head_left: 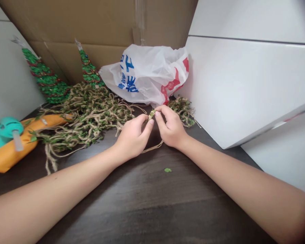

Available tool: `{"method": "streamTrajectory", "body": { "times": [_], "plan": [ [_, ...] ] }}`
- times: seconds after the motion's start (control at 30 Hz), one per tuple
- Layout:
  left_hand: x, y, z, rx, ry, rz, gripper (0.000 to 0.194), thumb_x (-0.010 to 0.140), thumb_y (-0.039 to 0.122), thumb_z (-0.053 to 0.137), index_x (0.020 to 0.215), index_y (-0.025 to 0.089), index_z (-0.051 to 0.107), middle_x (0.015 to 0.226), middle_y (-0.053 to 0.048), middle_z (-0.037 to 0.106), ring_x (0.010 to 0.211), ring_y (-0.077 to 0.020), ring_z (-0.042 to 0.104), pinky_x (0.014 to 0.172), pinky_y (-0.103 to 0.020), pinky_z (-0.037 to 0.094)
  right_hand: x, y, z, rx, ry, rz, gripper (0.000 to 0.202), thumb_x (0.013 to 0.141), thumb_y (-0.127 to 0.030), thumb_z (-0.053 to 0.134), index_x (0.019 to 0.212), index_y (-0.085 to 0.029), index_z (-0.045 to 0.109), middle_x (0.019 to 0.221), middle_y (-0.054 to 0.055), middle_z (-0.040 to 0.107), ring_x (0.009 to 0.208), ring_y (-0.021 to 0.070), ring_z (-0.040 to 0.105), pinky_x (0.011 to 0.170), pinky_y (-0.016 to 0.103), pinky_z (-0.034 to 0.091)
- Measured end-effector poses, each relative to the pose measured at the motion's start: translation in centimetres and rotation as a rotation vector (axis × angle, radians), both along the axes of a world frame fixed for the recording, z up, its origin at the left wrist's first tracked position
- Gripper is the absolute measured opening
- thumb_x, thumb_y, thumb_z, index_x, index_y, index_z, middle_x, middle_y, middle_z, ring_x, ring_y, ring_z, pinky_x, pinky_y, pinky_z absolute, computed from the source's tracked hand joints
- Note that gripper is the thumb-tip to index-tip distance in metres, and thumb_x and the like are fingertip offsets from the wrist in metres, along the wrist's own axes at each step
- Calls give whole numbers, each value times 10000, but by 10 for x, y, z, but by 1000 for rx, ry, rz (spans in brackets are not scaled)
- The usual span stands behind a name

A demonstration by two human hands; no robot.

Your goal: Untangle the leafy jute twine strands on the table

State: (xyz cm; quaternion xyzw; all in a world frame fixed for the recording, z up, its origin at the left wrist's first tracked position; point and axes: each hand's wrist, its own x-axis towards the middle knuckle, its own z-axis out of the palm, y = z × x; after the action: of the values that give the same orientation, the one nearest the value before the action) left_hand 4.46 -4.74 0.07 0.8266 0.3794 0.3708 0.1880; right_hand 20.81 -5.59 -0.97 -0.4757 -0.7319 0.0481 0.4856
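Observation:
A small piece of knotted twine with green bits (151,114) is pinched between my two hands above the dark table. My left hand (134,135) grips its left side with thumb and forefinger. On the other side my right hand (170,126) holds it between bent fingers and thumb. Thin loose strands hang below and between the hands. To the left lies a large heap of twine with green leaves (91,115), and a smaller leafy twine bundle (181,110) is just beyond my right hand.
Behind my hands sits a white plastic bag (147,73) against a cardboard wall (78,20). Two green tinsel trees (47,78) stand back left. A teal tool (8,130) rests by an orange object (22,145). A white box (231,88) stands right; a leaf (167,170) lies on the table (152,206).

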Motion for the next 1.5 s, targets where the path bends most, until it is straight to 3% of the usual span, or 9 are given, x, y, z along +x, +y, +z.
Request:
{"method": "streamTrajectory", "body": {
  "times": [0.13, 0.33, 0.53, 0.7, 0.87, 1.03, 1.17, 1.37, 1.5],
  "plan": [
    [-2, -2, 1, 10, -155, -77, 262, 999, 319, 472, 877, 170, 650, 781, -9, 666, 722, -134, 596, 716, -268, 474, 1, 2, -1, -77, -61, 50, 190, 1003, -265, 408, 912, -208, 565, 929, 42, 650, 891, 191, 595, 830, 351, 430],
    [-2, -5, 0, 1, -237, -76, 274, 1005, 313, 450, 1099, 176, 668, 814, -31, 690, 827, -168, 664, 805, -308, 548, 0, 3, -2, -128, -100, 127, 227, 1015, -321, 421, 989, -208, 616, 1020, 73, 673, 994, 218, 615, 915, 396, 460],
    [0, -1, -3, 39, -198, -75, 259, 996, 255, 477, 1124, 175, 687, 1075, -71, 744, 1022, -199, 688, 964, -359, 536, -1, 0, 0, -94, -109, 189, 193, 974, -261, 464, 932, -188, 638, 988, 84, 663, 969, 213, 615, 899, 389, 488],
    [-1, 0, -4, 64, -209, -28, 223, 996, 236, 478, 1092, 186, 673, 1086, -54, 736, 990, -178, 683, 922, -326, 528, -1, -4, 4, 18, -16, 136, 157, 936, -227, 508, 856, -184, 636, 798, 34, 620, 781, 171, 593, 776, 332, 500],
    [-4, -2, -3, -2, -225, 4, 198, 1007, 286, 439, 1019, 193, 613, 864, -30, 683, 767, -150, 629, 735, -297, 507, -2, -5, 3, -35, 52, 153, 221, 898, -158, 491, 1080, -206, 606, 1044, 54, 698, 913, 177, 635, 867, 348, 515],
    [-4, -3, -1, -32, -207, -53, 162, 993, 253, 428, 895, 200, 545, 759, -5, 594, 704, -139, 564, 658, -284, 453, -2, -3, 2, -14, 14, 181, 165, 886, -150, 490, 976, -199, 620, 1024, 64, 708, 950, 192, 643, 896, 365, 508],
    [-3, -2, 0, -29, -175, -75, 260, 1011, 286, 391, 785, 205, 489, 682, 8, 515, 642, -134, 498, 619, -289, 418, -1, -3, 0, 11, -20, 164, 168, 860, -167, 532, 1003, -208, 610, 1012, 58, 691, 932, 201, 626, 873, 371, 502],
    [0, -3, 3, 24, -103, -57, 325, 993, 290, 444, 684, 192, 426, 637, 24, 473, 600, -113, 439, 586, -275, 350, -1, -3, 1, -4, -56, 154, 73, 883, -179, 511, 854, -204, 574, 788, 10, 531, 742, 160, 512, 713, 313, 446],
    [1, -4, 4, 29, -79, -30, 328, 992, 283, 442, 679, 189, 422, 628, 27, 472, 590, -110, 432, 577, -271, 329, -1, -3, 3, -15, -33, 163, 168, 933, -194, 453, 769, -212, 481, 778, 11, 496, 741, 156, 496, 720, 315, 426]
  ]
}}
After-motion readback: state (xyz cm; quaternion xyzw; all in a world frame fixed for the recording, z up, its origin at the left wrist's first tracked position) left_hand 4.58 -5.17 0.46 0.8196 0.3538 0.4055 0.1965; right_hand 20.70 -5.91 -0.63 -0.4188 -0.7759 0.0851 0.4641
